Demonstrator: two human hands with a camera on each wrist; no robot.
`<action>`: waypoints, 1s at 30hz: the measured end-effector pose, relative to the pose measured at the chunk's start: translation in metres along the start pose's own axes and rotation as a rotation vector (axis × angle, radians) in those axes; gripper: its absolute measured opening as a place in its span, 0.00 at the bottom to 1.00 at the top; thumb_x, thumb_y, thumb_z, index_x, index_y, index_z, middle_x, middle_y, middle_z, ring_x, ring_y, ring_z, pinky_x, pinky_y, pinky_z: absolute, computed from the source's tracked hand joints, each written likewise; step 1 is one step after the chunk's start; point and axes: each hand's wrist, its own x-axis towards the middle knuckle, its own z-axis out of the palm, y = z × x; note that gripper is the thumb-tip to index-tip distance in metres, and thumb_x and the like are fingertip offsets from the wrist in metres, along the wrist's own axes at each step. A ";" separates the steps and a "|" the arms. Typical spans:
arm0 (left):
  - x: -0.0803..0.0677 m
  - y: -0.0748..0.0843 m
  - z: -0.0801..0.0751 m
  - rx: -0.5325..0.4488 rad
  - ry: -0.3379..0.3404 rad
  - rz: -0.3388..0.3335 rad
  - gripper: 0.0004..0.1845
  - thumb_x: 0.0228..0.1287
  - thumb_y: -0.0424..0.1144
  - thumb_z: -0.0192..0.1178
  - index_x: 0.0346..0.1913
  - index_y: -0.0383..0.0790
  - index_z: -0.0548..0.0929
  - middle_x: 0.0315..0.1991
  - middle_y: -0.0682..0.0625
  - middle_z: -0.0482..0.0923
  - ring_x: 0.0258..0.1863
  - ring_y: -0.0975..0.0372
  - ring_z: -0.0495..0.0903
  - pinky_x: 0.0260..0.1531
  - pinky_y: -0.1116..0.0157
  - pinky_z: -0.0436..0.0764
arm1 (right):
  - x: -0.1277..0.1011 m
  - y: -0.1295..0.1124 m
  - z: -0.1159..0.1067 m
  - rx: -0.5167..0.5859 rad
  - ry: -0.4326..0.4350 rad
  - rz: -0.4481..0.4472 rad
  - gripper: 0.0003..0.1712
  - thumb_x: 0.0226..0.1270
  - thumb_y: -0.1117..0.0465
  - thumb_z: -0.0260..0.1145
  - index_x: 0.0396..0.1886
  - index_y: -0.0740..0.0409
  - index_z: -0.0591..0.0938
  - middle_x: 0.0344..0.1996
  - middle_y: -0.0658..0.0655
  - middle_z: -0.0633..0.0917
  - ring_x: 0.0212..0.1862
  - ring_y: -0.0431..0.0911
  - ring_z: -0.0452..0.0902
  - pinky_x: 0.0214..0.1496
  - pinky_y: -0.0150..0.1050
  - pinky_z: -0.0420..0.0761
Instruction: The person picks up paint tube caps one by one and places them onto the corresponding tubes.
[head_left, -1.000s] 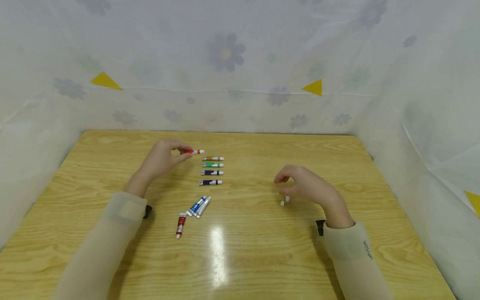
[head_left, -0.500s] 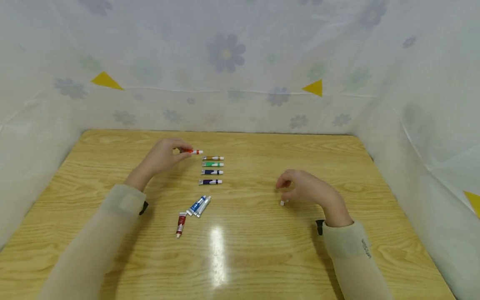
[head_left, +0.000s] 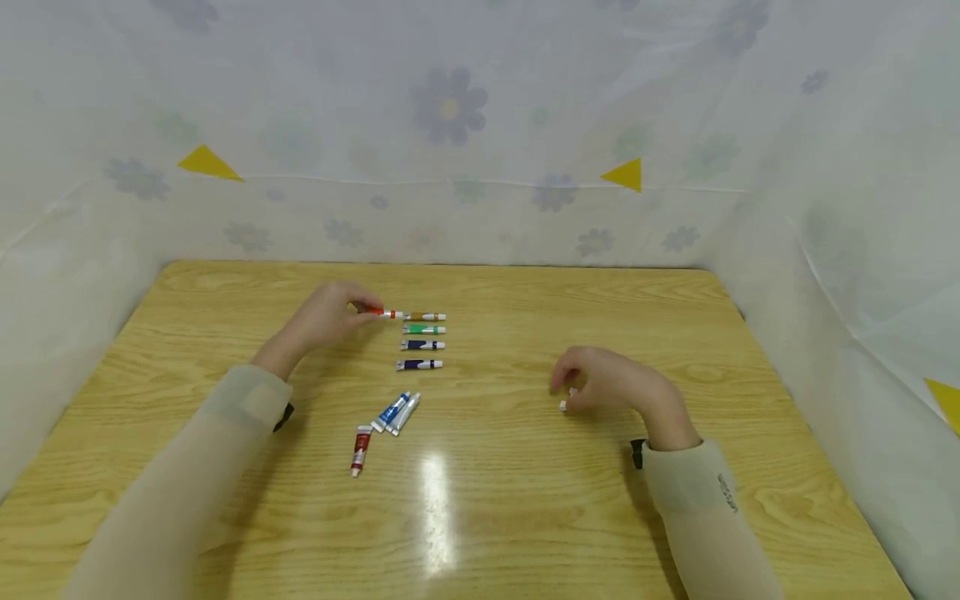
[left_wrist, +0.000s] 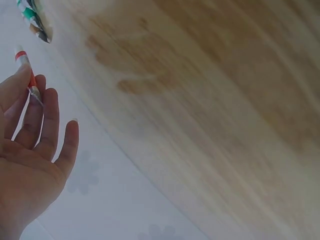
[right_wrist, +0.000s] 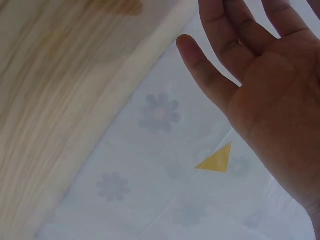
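Left hand [head_left: 322, 321] pinches an orange paint tube [head_left: 386, 313], laying it at the far end of a tidy row beside the brown tube [head_left: 424, 317] on the desk [head_left: 525, 500]. Right hand [head_left: 611, 383], fingers curled, touches small white caps [head_left: 564, 405]; grip unclear.

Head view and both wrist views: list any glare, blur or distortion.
Head view: sharp, with a bright glare streak on the wooden table below the blue tube, and wide-angle bending at the edges. Left wrist view: the wood grain is smeared, while the left hand pinching the orange tube stays fairly clear. Right wrist view: soft table, clear right hand.
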 end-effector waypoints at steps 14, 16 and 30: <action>0.006 -0.007 0.001 0.041 -0.059 -0.045 0.13 0.72 0.35 0.64 0.54 0.33 0.87 0.53 0.36 0.86 0.54 0.46 0.84 0.57 0.45 0.82 | 0.001 0.001 0.007 -0.044 -0.024 -0.022 0.09 0.65 0.69 0.71 0.39 0.50 0.87 0.47 0.53 0.82 0.43 0.47 0.74 0.46 0.41 0.77; 0.006 -0.009 0.001 0.041 -0.060 -0.049 0.13 0.72 0.34 0.64 0.54 0.33 0.87 0.53 0.36 0.86 0.53 0.45 0.84 0.57 0.45 0.82 | 0.002 0.000 0.009 -0.055 -0.020 -0.034 0.10 0.64 0.69 0.71 0.39 0.49 0.88 0.46 0.53 0.82 0.42 0.46 0.73 0.45 0.40 0.77; 0.006 -0.009 0.002 0.081 -0.052 -0.086 0.15 0.73 0.37 0.64 0.58 0.36 0.86 0.56 0.38 0.84 0.55 0.46 0.82 0.58 0.46 0.81 | 0.005 0.002 0.012 -0.159 0.003 -0.077 0.07 0.64 0.64 0.75 0.32 0.46 0.87 0.39 0.50 0.81 0.39 0.43 0.69 0.52 0.48 0.67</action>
